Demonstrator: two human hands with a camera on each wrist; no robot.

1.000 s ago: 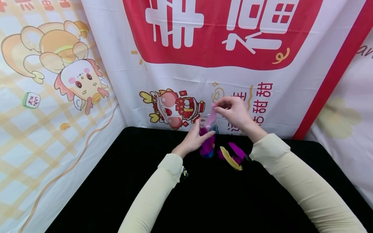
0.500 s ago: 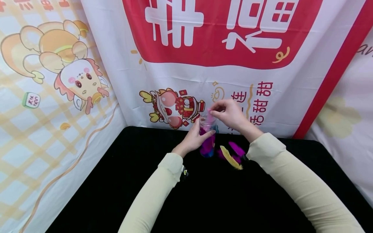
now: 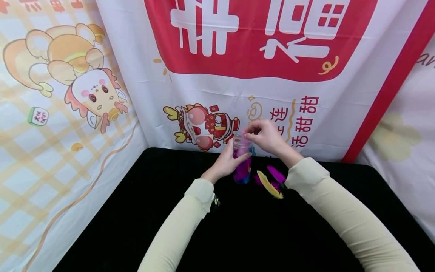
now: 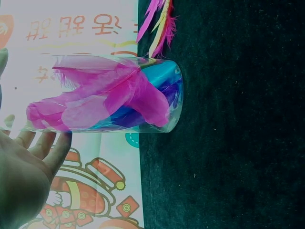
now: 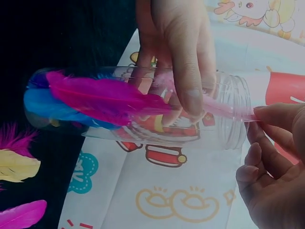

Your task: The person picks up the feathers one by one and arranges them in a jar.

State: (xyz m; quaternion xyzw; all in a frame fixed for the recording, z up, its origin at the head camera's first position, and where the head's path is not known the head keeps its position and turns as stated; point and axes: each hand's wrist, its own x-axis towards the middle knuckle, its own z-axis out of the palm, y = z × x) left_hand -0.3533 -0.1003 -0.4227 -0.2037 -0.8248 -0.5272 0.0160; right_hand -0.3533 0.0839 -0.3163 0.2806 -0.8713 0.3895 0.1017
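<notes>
A clear jar (image 3: 242, 174) stands upright near the table's back edge, with magenta and blue feathers inside. My left hand (image 3: 224, 162) grips it around the upper body, thumb on the near side. At the jar's mouth, my right hand (image 3: 268, 139) pinches the end of a light pink feather (image 5: 224, 109) between thumb and fingers; most of that feather is down inside the jar. Through the wall in the right wrist view, a magenta feather (image 5: 105, 98) lies over a blue feather (image 5: 59, 109). Just right of the jar, a yellow feather (image 3: 269, 185) and a magenta feather (image 3: 276, 174) lie on the table.
The black-covered table (image 3: 163, 226) stretches forward to a printed cloth backdrop (image 3: 200, 87) close behind the jar. Another patterned cloth (image 3: 68, 166) hangs on the left side. My right sleeve (image 3: 307, 175) passes just right of the loose feathers.
My right hand has come down and slightly left to the jar's mouth, lowering the light pink feather from above the rim into the jar. The left hand and jar stay in place.
</notes>
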